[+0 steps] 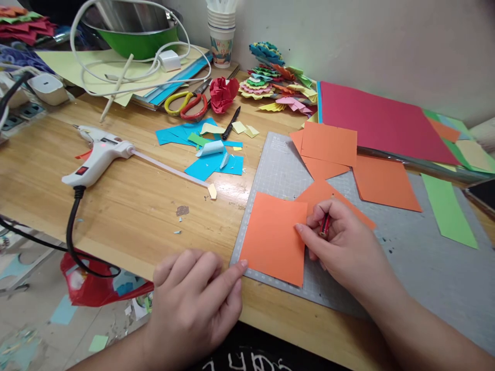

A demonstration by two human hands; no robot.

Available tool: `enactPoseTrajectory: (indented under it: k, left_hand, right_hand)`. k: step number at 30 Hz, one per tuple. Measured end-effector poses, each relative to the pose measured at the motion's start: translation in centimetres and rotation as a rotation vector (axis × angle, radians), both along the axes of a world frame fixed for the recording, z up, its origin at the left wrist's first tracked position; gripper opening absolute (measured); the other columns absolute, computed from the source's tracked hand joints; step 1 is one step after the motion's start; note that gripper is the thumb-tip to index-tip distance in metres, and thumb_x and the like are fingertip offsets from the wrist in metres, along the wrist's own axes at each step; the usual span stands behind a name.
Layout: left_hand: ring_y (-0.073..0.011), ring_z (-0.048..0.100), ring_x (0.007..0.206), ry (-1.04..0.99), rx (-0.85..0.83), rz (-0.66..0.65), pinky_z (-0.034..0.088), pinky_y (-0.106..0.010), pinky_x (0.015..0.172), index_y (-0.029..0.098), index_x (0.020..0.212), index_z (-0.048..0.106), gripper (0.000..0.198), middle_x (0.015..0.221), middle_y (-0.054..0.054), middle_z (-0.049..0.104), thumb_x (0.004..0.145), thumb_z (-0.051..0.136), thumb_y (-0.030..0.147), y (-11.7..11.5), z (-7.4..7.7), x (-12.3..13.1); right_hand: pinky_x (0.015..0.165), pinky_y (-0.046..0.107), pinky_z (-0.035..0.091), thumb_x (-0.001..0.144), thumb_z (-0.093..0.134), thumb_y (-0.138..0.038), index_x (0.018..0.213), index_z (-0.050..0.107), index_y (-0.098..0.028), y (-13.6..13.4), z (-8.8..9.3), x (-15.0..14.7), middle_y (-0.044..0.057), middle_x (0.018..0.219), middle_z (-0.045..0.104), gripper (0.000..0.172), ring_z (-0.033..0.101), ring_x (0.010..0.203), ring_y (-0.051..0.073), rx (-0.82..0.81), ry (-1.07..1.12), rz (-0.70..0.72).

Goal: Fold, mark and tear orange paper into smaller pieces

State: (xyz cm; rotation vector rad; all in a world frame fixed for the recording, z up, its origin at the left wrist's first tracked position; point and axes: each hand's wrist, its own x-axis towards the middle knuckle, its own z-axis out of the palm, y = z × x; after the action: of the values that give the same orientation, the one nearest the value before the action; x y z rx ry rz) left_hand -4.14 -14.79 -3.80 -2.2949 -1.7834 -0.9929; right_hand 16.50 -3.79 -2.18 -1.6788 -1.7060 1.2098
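A square sheet of orange paper (276, 239) lies flat at the left edge of a grey cutting mat (386, 260). Curled into a loose fist, my left hand (197, 299) rests at the table's front edge, its index fingertip touching the sheet's near-left corner. In the fingers of my right hand (344, 247) is a short red-and-black pencil (325, 225), its blunt end towards me. The right thumb touches the sheet's right edge. Under and behind it lies another orange sheet (332, 198), partly hidden by my right hand.
More orange sheets (330, 144) and a green strip (450, 211) lie on the mat. Left stand a white glue gun (102, 154) with black cord, blue paper scraps (211, 167), a black pen (231, 123) and scissors (189, 103). Behind are paper flowers (263, 82) and a crimson sheet (382, 121).
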Motion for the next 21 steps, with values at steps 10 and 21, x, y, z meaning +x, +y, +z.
enactPoseTrajectory:
  k: [10, 21]
  left_hand:
    - [-0.0172, 0.044, 0.072, 0.028, -0.2, 0.034, 0.028, -0.035, 0.066, 0.019, 0.056, 0.053, 0.027, 0.069, 0.0, 0.052, 0.082, 0.06, 0.022, 2.4, 2.0, 0.8]
    - [-0.0228, 0.046, 0.089, 0.126, -0.294, -0.116, 0.031, -0.039, 0.076, 0.027, 0.087, 0.065, 0.009, 0.095, -0.003, 0.056, 0.086, 0.057, 0.024, 4.2, 2.2, 0.6]
  right_hand:
    - [0.036, 0.02, 0.034, 0.078, 0.062, -0.029, 0.078, 0.042, -0.024, 0.1, -0.2, 0.0, -0.007, 0.059, 0.047, 0.02, 0.046, 0.043, 0.008, 0.026, -0.001, 0.008]
    - [0.043, 0.025, 0.038, 0.08, 0.059, -0.027, 0.08, 0.042, -0.025, 0.2, -0.2, 0.3, -0.006, 0.063, 0.049, 0.017, 0.048, 0.046, 0.01, 0.036, -0.022, 0.036]
